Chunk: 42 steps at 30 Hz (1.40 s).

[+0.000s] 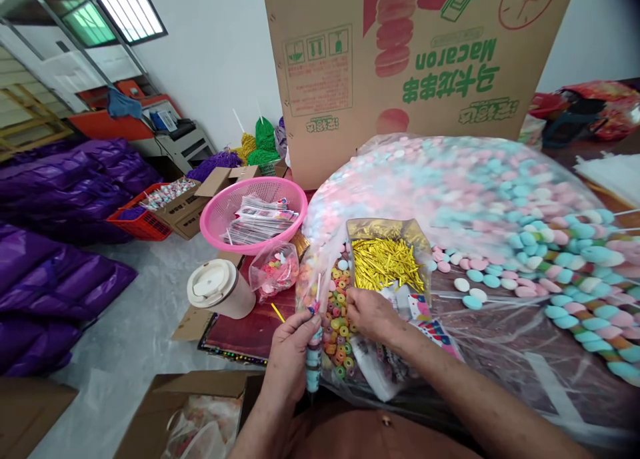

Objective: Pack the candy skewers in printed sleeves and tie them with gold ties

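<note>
My left hand (295,342) is closed around a wrapped marshmallow skewer (313,362), whose white stick points up and away from me. The wrapper is gathered near the stick, by my thumb. My right hand (373,317) is a little to the right, with its fingers curled together; what they hold, if anything, is hidden. Just beyond it, gold twist ties (383,264) fill an open box. Ring-shaped gummies (339,335) in several colours lie between my hands. Printed wrappers (420,309) sit partly behind my right wrist.
A large plastic-covered heap of pastel candies (420,185) lies beyond, with marshmallow skewers (590,319) at right. At left are a lidded cup (243,295), a candy bag (275,272) and a pink basket (215,235) of printed packets. A cardboard sheet (345,145) stands behind.
</note>
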Available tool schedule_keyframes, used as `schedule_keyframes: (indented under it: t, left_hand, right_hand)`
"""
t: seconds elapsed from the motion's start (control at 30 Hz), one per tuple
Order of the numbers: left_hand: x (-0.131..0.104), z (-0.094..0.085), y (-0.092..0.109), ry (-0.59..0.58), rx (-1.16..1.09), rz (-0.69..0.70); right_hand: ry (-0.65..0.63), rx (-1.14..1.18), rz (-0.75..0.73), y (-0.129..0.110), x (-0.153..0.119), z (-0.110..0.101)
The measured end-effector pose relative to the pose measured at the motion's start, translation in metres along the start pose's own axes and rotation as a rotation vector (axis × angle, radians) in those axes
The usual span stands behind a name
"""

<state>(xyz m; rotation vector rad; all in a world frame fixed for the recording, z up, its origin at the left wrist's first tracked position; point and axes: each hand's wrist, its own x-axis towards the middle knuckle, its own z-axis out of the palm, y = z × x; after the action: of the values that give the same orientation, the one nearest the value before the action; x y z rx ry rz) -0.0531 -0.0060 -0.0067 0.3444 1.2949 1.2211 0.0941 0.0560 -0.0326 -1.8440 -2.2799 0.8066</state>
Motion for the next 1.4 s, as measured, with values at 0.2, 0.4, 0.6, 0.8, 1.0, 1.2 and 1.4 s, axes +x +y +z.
schedule_keyframes:
  t: [0.2,0.4,0.6,0.8,1.0,1.2,1.4]
  left_hand:
    - [0.001,0.016,0.003,-0.107,-0.037,-0.087]
    - [0.003,0.012,0.008,-0.096,-0.013,-0.023]
    - [0.000,0.003,0.002,-0.076,-0.021,-0.038]
    - [0.001,0.003,-0.003,-0.087,0.021,-0.039]
    - [0.005,0.012,-0.003,-0.103,-0.016,-0.085]
    - [0.009,0.017,0.001,-0.114,-0.024,-0.043]
    - [0.006,-0.002,0.001,-0.032,-0.034,-0.028]
  right_hand:
    - [0.037,0.032,-0.078,0.021,-0.018,-0.025]
    - [-0.020,-0.097,0.040,0.001,-0.021,0.006]
    - [-0.062,-0.143,0.064,-0.002,-0.018,0.014]
    - [-0.054,-0.120,0.050,0.002,-0.019,0.005]
    - [-0.014,-0.025,-0.051,0.018,-0.023,-0.016]
    - [0.019,-0.035,0.043,0.000,-0.019,-0.008]
    - [0.006,0.077,0.091,-0.011,0.001,0.007]
